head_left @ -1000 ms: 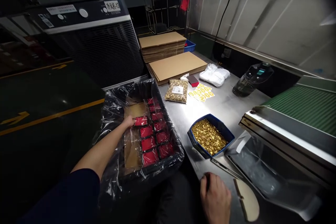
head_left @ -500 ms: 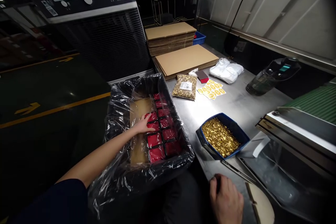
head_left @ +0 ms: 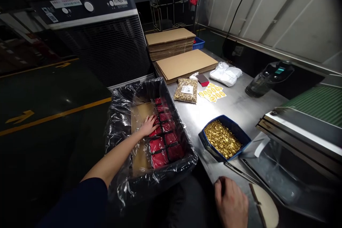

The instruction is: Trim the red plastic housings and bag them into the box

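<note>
Crinkled clear plastic film (head_left: 120,101) lines the crate, glossy and catching the light. Under it the red packets (head_left: 160,146) look slick and shiny, with a matt brown cardboard sheet (head_left: 139,113) at their nine o'clock. The counter (head_left: 235,107) is brushed metal, smooth with a dull sheen. At its twelve o'clock sit cardboard stacks (head_left: 187,62), matt and flat. The blue tray (head_left: 242,136) is smooth plastic, heaped with bright brassy metal pieces (head_left: 221,139).

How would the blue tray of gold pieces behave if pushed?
Probably heavy for its size: the blue tray is heaped with small gold pieces. Low and wide, it should slide on the smooth metal table rather than tip; jolts might spill pieces.
</note>
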`<move>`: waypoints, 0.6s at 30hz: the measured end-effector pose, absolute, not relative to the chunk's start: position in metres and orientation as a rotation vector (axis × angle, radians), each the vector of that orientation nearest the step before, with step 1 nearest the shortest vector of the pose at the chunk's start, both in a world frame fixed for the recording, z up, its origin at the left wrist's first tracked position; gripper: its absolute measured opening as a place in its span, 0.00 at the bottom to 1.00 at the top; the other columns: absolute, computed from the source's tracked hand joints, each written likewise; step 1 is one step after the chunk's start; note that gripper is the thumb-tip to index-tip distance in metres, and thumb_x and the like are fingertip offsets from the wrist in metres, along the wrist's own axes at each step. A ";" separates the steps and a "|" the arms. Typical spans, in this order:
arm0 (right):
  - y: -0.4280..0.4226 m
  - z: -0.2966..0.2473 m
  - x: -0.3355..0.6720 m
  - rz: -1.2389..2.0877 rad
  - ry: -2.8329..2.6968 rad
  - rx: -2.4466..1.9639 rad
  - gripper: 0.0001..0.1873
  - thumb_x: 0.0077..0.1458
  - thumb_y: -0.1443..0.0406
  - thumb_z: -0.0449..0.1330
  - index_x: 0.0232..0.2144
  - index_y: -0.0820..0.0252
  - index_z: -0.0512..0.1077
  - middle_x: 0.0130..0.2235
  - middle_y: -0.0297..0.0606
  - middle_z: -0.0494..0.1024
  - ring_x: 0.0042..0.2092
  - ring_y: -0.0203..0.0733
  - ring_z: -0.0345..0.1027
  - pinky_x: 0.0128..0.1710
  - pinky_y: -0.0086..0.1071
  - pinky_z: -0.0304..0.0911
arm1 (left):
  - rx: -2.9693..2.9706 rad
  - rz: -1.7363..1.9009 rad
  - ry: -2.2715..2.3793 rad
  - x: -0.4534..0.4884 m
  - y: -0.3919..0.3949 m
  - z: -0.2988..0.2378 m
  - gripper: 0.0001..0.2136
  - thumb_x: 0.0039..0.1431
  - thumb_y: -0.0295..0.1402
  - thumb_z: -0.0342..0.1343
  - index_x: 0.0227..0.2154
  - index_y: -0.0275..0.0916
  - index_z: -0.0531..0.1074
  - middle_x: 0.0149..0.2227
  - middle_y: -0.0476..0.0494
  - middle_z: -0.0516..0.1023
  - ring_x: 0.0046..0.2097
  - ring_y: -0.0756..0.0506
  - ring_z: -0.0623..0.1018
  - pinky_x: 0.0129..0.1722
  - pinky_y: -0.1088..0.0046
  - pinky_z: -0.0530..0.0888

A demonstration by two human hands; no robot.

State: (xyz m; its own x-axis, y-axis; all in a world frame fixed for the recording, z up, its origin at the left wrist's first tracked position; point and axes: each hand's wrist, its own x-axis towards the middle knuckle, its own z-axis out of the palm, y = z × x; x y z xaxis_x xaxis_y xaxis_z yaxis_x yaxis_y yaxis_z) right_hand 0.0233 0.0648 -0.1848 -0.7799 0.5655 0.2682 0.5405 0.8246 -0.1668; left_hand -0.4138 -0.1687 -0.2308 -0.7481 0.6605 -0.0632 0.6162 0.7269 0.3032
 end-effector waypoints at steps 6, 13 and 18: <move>0.063 -0.182 0.022 0.132 -2.705 -0.864 0.15 0.70 0.57 0.45 0.40 0.57 0.67 0.33 0.38 0.74 0.38 0.49 0.70 0.41 0.41 0.56 | 1.132 0.372 2.714 -0.438 -0.170 -0.239 0.23 0.67 0.41 0.57 0.61 0.40 0.64 0.65 0.35 0.62 0.64 0.32 0.66 0.62 0.42 0.65; 0.062 -0.181 0.022 0.154 -2.705 -0.863 0.14 0.69 0.57 0.46 0.40 0.57 0.67 0.34 0.38 0.74 0.38 0.49 0.69 0.41 0.41 0.55 | 1.068 0.325 2.754 -0.432 -0.169 -0.235 0.26 0.67 0.43 0.56 0.63 0.42 0.61 0.67 0.35 0.59 0.66 0.31 0.63 0.64 0.40 0.61; 0.062 -0.180 0.022 0.173 -2.712 -0.872 0.12 0.69 0.58 0.47 0.40 0.57 0.67 0.34 0.38 0.74 0.38 0.49 0.69 0.41 0.42 0.54 | 0.976 0.290 2.847 -0.396 -0.169 -0.234 0.28 0.67 0.44 0.55 0.66 0.44 0.56 0.70 0.36 0.52 0.68 0.29 0.58 0.64 0.38 0.61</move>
State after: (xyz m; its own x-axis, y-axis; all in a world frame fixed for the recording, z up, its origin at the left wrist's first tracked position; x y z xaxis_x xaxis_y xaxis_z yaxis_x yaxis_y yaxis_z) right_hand 0.0220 0.0618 -0.1805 -0.7761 0.5859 0.2333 0.5516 0.8100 -0.1993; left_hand -0.3955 -0.1689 -0.2337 -0.7854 0.6170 -0.0488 0.5945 0.7740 0.2181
